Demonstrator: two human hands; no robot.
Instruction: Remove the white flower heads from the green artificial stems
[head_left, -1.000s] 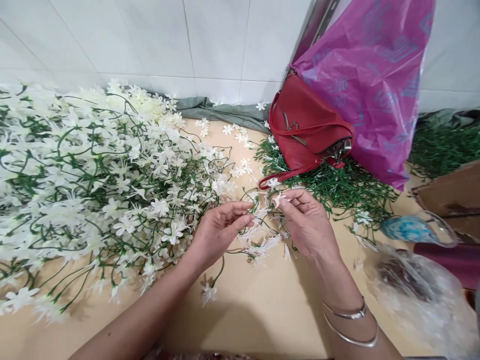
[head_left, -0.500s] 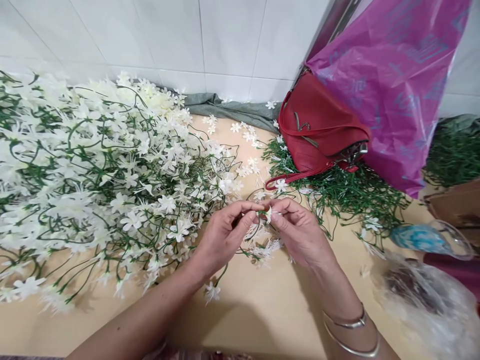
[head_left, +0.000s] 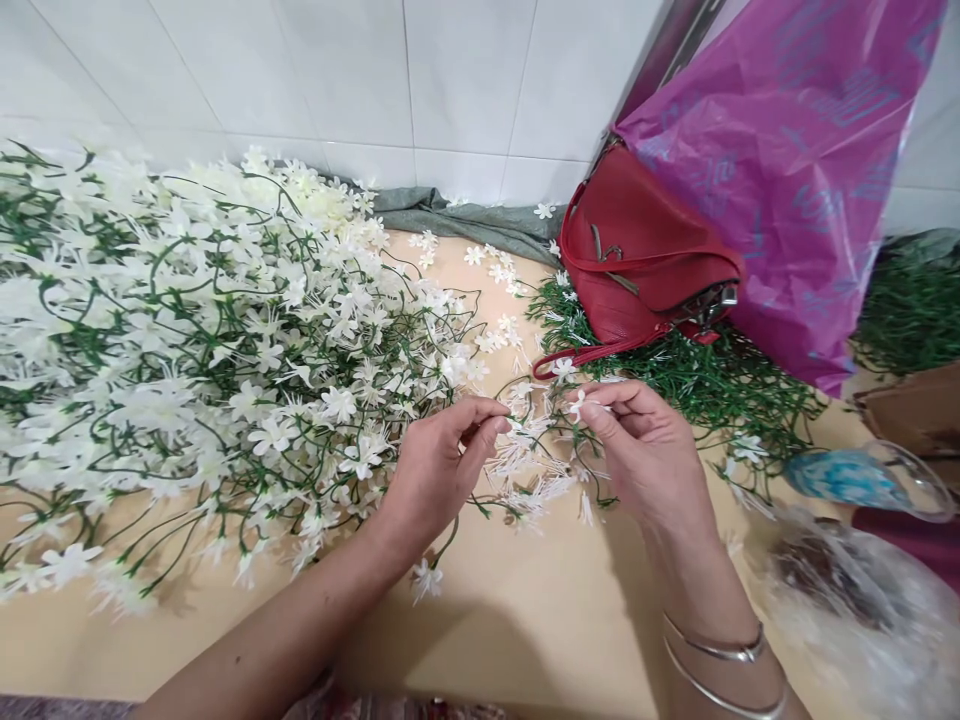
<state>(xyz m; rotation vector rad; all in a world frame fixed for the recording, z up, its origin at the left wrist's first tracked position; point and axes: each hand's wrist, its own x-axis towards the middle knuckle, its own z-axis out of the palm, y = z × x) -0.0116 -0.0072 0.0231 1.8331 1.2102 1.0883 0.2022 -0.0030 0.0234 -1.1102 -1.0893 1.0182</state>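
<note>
My left hand [head_left: 442, 455] is closed in a pinch, and a small green and pale tip of an artificial flower stem [head_left: 513, 420] shows at its fingertips. To its right, my right hand [head_left: 649, 440] pinches a small white artificial flower [head_left: 577, 406] between thumb and forefinger. The hands are a little apart. Beneath and between them lie white stamen strands [head_left: 536, 490] and green stems on the table. A large heap of white artificial flowers [head_left: 255, 350] on green stems spreads to the left of my left hand.
Bare green stems [head_left: 720, 400] lie under a red handbag [head_left: 637, 250] at the back right, beside a purple plastic bag [head_left: 795, 200]. Loose white petals [head_left: 499, 265] dot the table [head_left: 442, 650]. A clear plastic bag [head_left: 870, 610] lies at the right, near a blue-patterned clear object [head_left: 851, 475].
My hands have drawn apart from where they met. The right hand has moved right with the white flower; the left hand has shifted slightly left with the stem tip.
</note>
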